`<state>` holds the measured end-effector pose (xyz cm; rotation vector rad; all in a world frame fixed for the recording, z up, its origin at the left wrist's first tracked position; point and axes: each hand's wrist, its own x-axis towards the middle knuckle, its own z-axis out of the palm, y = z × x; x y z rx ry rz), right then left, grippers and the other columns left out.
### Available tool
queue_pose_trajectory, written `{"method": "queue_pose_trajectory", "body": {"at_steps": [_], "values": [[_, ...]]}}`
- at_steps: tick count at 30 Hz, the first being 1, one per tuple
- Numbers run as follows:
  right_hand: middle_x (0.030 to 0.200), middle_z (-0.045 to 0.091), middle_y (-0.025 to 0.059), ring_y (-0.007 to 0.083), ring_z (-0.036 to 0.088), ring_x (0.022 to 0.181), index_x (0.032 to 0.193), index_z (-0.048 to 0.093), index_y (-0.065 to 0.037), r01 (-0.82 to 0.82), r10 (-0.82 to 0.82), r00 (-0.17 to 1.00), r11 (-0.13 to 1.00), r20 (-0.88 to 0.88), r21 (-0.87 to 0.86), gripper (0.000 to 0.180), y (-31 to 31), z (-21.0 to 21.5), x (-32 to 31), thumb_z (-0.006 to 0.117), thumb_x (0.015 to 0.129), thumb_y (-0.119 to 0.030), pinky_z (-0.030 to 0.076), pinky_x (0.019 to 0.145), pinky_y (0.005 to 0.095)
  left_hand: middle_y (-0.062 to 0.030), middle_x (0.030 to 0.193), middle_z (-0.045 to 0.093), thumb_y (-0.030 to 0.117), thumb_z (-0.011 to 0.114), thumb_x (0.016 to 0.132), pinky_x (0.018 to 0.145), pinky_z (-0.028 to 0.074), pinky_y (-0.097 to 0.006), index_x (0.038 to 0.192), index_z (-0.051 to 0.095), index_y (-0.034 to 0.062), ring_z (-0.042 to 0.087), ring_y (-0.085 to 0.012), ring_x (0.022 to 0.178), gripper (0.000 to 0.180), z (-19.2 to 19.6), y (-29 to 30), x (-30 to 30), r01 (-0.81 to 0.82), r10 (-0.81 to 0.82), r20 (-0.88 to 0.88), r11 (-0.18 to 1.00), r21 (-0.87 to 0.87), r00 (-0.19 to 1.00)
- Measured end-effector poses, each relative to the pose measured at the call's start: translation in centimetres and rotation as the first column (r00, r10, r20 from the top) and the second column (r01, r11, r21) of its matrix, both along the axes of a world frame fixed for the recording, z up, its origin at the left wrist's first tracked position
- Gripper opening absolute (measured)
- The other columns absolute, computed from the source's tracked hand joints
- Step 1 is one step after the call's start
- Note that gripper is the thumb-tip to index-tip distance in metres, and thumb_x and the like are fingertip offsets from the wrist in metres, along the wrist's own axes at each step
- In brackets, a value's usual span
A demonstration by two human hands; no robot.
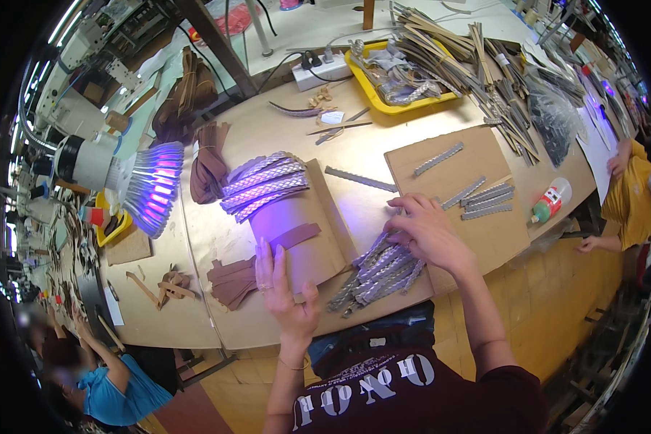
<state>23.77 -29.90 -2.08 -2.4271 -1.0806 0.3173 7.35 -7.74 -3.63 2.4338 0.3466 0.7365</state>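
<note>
My left hand (288, 298) lies with fingers stretched out on brown flat strips (233, 281) and the edge of a brown board (312, 253). One brown strip runs out from under its fingertips across the board. My right hand (432, 233) hovers over a heap of grey braided strips (380, 278), its fingers bent and spread apart. No strip shows clearly between them, though their undersides are partly hidden. A bundle of silvery braided strips (266, 184) lies across the far end of the brown board. One single grey braided strip (359, 179) lies just beyond my right hand.
A cardboard sheet (477, 249) on the right carries several short braided strips (488, 199). Behind it stand a yellow tray (372, 85) and a pile of long strips (477, 69). A lamp (148, 188) hangs at left. A bottle (550, 201) lies right. Co-workers sit on both sides.
</note>
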Motion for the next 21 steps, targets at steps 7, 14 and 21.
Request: {"method": "queue_pose_trajectory", "body": {"at_steps": [7,14,21], "values": [[0.122,0.059,0.0039,0.0262,0.049,0.120,0.095,0.069,-0.019,-0.009,-0.009,0.979,0.996,0.202,0.087,0.014,-0.9,2.4,-0.9,0.071,0.082,-0.021,0.031,0.104,0.0473,-0.0239,0.144,0.046,0.021,0.065,0.090,0.109,0.032,-0.049,0.131,0.054,-0.0015,0.046,-0.0390,0.131,0.048,1.2,-2.9,-0.1,-0.069,-0.037,0.260,0.919,0.389,0.965],[0.127,0.059,0.0035,0.0288,0.050,0.119,0.090,0.071,-0.023,0.025,-0.086,0.951,0.979,0.296,0.204,0.021,-1.1,4.2,-2.1,0.079,0.071,-0.020,0.030,0.106,0.0490,-0.0138,0.107,0.071,0.000,0.064,0.090,0.083,0.050,-0.035,0.113,0.066,-0.0010,0.068,-0.0241,0.093,0.023,3.1,-5.0,0.9,0.331,-0.314,0.103,0.899,-0.286,0.944],[0.127,0.059,0.0047,0.0295,0.050,0.119,0.081,0.072,-0.029,-0.004,-0.156,0.817,0.961,0.554,0.276,0.022,-1.5,4.4,-2.9,0.081,0.065,-0.017,0.031,0.106,0.0482,-0.0096,0.094,0.073,0.001,0.062,0.094,0.072,0.052,-0.023,0.112,0.068,-0.0046,0.064,-0.0088,0.078,0.020,4.4,-5.2,0.8,0.126,-0.170,-0.022,0.804,-0.582,0.985]]}}
